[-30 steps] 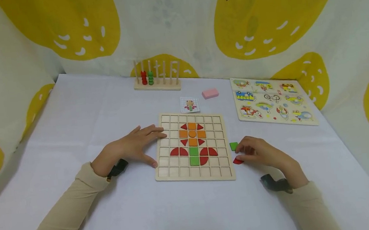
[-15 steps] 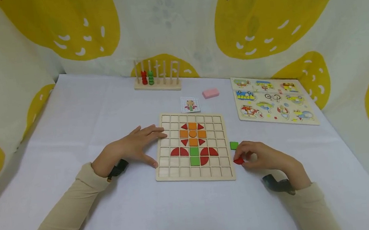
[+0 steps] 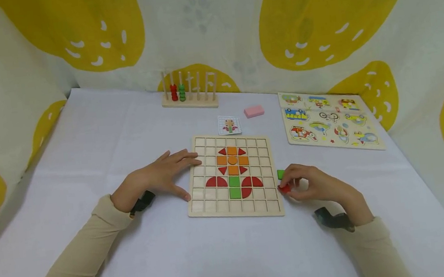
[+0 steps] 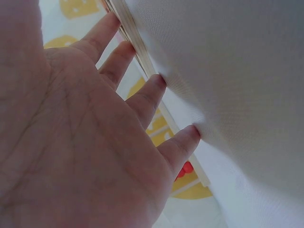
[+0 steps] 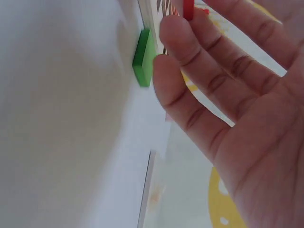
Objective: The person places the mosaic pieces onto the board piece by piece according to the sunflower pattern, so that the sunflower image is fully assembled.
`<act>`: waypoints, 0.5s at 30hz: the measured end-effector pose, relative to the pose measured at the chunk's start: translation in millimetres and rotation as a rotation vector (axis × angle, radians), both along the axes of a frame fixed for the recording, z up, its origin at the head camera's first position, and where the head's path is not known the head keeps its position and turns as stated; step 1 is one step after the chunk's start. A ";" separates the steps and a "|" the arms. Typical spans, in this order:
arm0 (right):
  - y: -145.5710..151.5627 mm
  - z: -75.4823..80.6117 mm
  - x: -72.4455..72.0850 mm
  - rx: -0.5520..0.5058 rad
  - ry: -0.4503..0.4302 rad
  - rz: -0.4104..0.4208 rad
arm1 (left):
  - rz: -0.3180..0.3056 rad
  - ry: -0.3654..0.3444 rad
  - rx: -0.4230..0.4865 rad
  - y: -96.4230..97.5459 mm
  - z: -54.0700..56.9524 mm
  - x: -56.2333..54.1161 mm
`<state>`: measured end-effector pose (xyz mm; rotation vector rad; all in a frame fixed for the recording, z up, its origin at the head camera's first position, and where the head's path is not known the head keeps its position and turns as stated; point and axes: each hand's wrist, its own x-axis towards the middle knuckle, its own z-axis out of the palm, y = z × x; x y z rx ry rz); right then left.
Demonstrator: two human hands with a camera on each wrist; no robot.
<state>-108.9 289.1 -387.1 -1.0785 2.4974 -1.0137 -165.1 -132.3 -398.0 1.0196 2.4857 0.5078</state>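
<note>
A wooden grid board [image 3: 215,207] lies on the white table, with orange squares, an orange circle, red triangles, red quarter circles and two green squares [image 3: 234,187] set in its cells. My left hand [image 3: 163,174] rests at the board's left edge, fingers spread, thumb and fingertips touching the rim. Just off the board's right edge, my right hand [image 3: 312,183] pinches a red piece [image 3: 284,189] between thumb and fingers; in the right wrist view only part of that red piece [image 5: 188,8] shows. A loose green square [image 5: 145,59] lies on the table beside the right fingertips, partly hidden in the head view.
Behind the board lie a small pattern card [image 3: 229,124] and a pink block [image 3: 253,111]. A wooden peg rack [image 3: 189,101] with red and green beads stands at the back. A vehicle puzzle board [image 3: 330,120] lies back right, near the fruit-print curtain.
My right hand has taken hold of the red piece from the table and brought it slightly up and left to the board's right edge. My left hand has stayed in place.
</note>
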 end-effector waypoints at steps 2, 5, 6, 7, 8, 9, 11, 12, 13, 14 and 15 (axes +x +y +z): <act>-5.6 -1.9 -2.7 -0.016 0.010 0.031 | 0.004 0.000 -0.006 -0.5 -0.1 0.0; -19.3 -4.4 -7.7 -0.037 0.016 0.085 | 0.014 -0.001 -0.018 -1.8 -0.5 -0.5; -24.3 -5.0 -9.3 -0.040 0.012 0.100 | 0.015 0.002 -0.020 -2.1 -0.6 -0.7; -29.3 -5.6 -10.8 -0.042 0.007 0.114 | 0.015 0.002 -0.019 -2.1 -0.4 -0.7; -34.3 -6.0 -12.1 -0.044 0.001 0.126 | 0.015 0.002 -0.017 -2.0 -0.3 -0.8; -38.9 -6.3 -13.3 -0.041 -0.006 0.135 | 0.013 0.001 -0.015 -1.8 -0.2 -0.9; -47.0 -6.1 -15.0 -0.034 -0.019 0.150 | 0.010 -0.003 -0.010 -1.2 -0.2 -1.0; -51.0 -5.6 -15.6 -0.029 -0.026 0.154 | 0.008 -0.004 -0.008 -0.9 -0.2 -0.9; -54.7 -5.1 -16.1 -0.023 -0.028 0.160 | 0.009 -0.007 -0.006 -0.6 -0.2 -0.7; -58.4 -4.2 -16.4 -0.018 -0.029 0.164 | 0.009 -0.007 -0.006 -0.4 -0.4 -0.6; -61.9 -3.4 -16.8 -0.014 -0.026 0.171 | 0.008 -0.007 -0.007 -0.3 -0.2 -0.3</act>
